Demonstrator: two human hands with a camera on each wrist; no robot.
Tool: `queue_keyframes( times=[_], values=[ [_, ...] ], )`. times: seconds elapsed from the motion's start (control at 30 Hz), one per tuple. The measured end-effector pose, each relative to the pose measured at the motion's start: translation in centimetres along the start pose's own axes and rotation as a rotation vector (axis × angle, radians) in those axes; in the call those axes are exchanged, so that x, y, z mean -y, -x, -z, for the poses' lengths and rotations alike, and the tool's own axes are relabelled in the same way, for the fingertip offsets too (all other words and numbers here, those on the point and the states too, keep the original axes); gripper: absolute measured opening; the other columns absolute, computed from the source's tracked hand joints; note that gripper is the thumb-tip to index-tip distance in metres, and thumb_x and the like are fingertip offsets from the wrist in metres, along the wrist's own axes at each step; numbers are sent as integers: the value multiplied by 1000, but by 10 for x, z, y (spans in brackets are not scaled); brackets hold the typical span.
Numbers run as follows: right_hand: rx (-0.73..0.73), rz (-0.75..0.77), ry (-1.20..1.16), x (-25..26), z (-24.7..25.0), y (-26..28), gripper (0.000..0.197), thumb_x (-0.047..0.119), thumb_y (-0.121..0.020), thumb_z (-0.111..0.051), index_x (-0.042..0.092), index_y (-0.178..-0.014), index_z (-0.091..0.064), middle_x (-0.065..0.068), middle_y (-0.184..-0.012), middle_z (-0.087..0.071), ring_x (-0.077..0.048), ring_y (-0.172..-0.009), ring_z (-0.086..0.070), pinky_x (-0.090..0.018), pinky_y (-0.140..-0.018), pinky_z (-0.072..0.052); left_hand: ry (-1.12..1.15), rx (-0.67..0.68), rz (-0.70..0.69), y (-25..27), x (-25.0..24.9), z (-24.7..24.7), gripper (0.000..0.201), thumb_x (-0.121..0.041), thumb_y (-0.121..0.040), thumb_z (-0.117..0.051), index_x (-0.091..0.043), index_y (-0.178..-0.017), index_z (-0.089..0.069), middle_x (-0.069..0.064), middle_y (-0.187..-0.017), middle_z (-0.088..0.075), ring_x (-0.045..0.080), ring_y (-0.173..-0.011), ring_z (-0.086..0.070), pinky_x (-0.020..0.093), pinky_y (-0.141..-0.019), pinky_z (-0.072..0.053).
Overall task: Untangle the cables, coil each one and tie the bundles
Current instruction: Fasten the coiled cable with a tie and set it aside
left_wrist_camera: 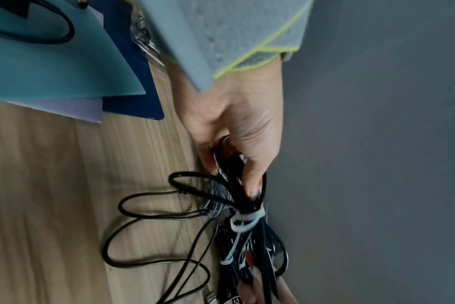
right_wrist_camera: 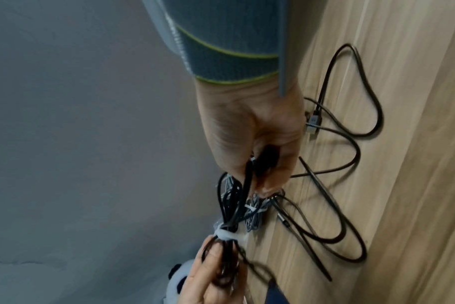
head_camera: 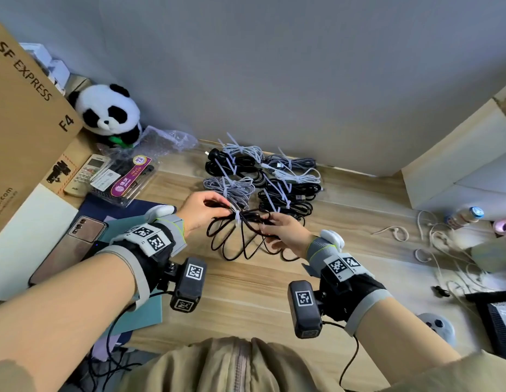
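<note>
A coiled black cable (head_camera: 240, 239) hangs above the wooden table (head_camera: 246, 292), its loops (left_wrist_camera: 153, 232) drooping toward the wood. A white zip tie (head_camera: 237, 217) (left_wrist_camera: 244, 221) (right_wrist_camera: 227, 235) cinches its middle. My left hand (head_camera: 202, 210) (left_wrist_camera: 237, 144) grips the left end of the coil with fingers curled round the strands. My right hand (head_camera: 283, 232) (right_wrist_camera: 257, 148) grips the other end. Behind them lie several tied bundles: grey braided (head_camera: 232, 188), black (head_camera: 232, 168), light grey (head_camera: 291, 162) and black (head_camera: 285, 196).
A panda toy (head_camera: 110, 114), a cardboard box (head_camera: 23, 123), a plastic package (head_camera: 124, 176), a remote (head_camera: 82, 176) and a phone (head_camera: 68, 250) lie at the left. White cords (head_camera: 438, 244) and a bottle (head_camera: 463, 216) sit at the right, beside a white shelf (head_camera: 458, 165).
</note>
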State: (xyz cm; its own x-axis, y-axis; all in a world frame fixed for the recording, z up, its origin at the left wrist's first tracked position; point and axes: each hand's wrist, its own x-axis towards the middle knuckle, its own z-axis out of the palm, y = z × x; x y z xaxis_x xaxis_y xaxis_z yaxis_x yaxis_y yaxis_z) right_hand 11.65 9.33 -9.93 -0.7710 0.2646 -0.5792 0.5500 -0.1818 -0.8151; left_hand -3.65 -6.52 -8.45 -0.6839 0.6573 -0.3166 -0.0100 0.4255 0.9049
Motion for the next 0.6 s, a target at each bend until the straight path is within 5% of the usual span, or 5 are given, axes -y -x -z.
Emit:
queue_keyframes(
  times=[0.17, 0.27, 0.33, 0.47, 0.6],
  values=[
    [-48, 80, -217, 7, -8, -15, 17, 3, -96, -52, 12, -109, -57, 1, -73, -50, -5, -49, -57, -15, -49, -47, 135, -200, 250, -12, 3, -1, 49, -25, -80, -73, -20, -122, -48, -2, -114, -52, 15, -105, -51, 36, -96, -44],
    [-42, 107, -229, 10, -10, -25, 17, 2, -95, -52, 12, -108, -58, 1, -73, -52, -7, -52, -57, -14, -50, -47, 450, -122, 415, -10, -1, -4, 26, -24, -86, -68, -17, -100, -47, 3, -106, -53, 26, -97, -58, 46, -90, -51],
    [-41, 105, -189, 12, -10, -32, 20, 2, -95, -52, 11, -111, -59, 2, -75, -54, -7, -60, -55, -14, -51, -45, 649, -100, 396, -9, -2, -4, 16, -12, -89, -62, -14, -86, -47, 6, -88, -58, 31, -85, -62, 43, -84, -52],
    [-46, 69, -88, 10, -7, -44, 21, 4, -94, -55, 14, -110, -62, 2, -82, -60, -7, -69, -53, -14, -54, -44, 813, -90, 336, -18, 5, 3, 7, -10, -90, -59, -10, -97, -57, 11, -96, -66, 27, -83, -67, 34, -78, -56],
    [-25, 27, -57, 6, -9, -53, 23, 16, -93, -59, 18, -115, -62, 3, -96, -58, -7, -78, -56, -15, -60, -47, 795, -187, 288, -27, 11, 4, 9, -2, -90, -57, -10, -85, -57, 6, -81, -73, 19, -77, -69, 29, -72, -59]
  ],
)
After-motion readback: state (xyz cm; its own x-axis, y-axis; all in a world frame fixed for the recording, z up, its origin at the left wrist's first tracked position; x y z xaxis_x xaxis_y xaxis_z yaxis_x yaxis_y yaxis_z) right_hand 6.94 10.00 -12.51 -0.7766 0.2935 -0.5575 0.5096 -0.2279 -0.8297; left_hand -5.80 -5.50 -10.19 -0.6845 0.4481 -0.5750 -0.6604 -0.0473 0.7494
